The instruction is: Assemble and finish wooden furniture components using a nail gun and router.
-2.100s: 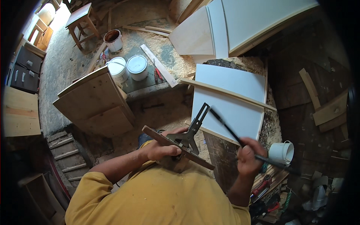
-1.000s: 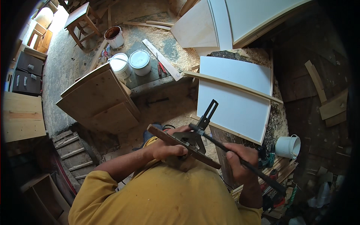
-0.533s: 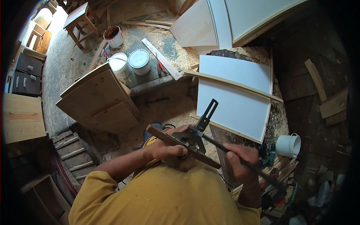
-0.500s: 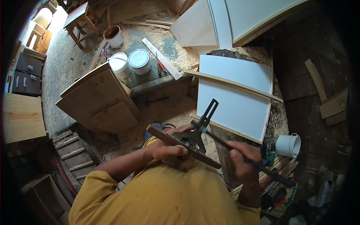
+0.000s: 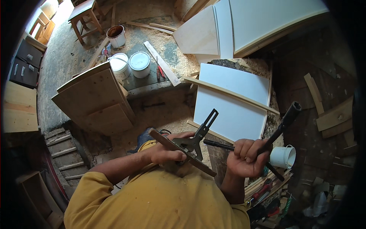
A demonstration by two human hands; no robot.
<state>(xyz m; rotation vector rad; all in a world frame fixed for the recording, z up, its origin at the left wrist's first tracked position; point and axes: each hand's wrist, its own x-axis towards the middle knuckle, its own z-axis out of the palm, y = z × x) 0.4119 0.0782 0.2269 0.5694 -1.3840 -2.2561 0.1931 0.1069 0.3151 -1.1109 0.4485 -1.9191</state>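
Note:
My left hand is closed around a narrow wooden strip in front of my chest. Fixed to the strip is a dark metal bracket with a long slotted arm that points away and to the right. My right hand grips a black socket wrench that looks T-shaped. Its thick socket end sticks up to the right, while a thinner bar passes through the fist, its left end close to the bracket but apart from it. My fingers hide where the wrench parts meet.
A white panel with a wooden batten across it lies ahead. Stacked boards stand at left, beyond them white buckets and a stool. At right are another white bucket, screwdrivers and scraps.
My right hand has turned the wrench, bringing its socket end up at the right and its thin bar away from the bracket. The strip and bracket in my left hand have shifted slightly.

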